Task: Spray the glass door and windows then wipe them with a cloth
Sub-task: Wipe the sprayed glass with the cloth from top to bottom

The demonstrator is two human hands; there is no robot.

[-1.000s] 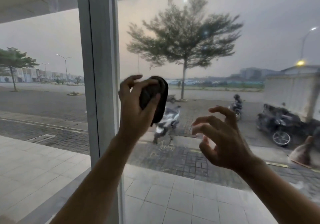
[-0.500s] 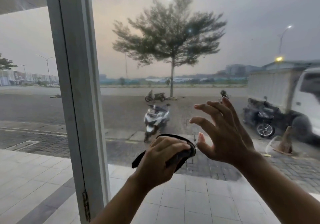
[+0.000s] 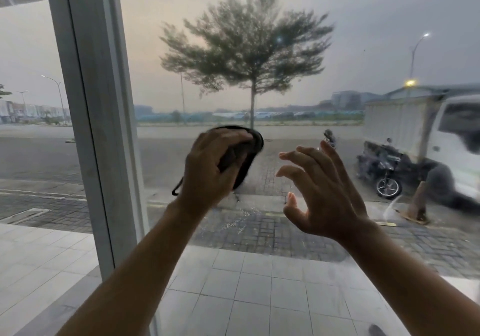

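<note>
A large glass pane (image 3: 298, 57) fills the view right of a white frame post (image 3: 98, 117). My left hand (image 3: 210, 172) presses a bunched black cloth (image 3: 246, 153) against the glass at mid height, fingers curled over it. To its right my right hand (image 3: 322, 195) hovers by the glass, fingers spread and bent, holding nothing. Fine droplets and smears show on the glass just below the cloth (image 3: 241, 216). No spray bottle is in view.
Left of the post is a second pane (image 3: 31, 101). Through the glass lie a tiled walkway (image 3: 259, 289), a paved road, a tree (image 3: 249, 49), a parked motorcycle (image 3: 381, 169) and a white truck (image 3: 426, 138).
My left hand swept the cloth down the glass from beside the post, then back up and rightward. My right hand stayed open, drifting slightly. The view shifted right.
</note>
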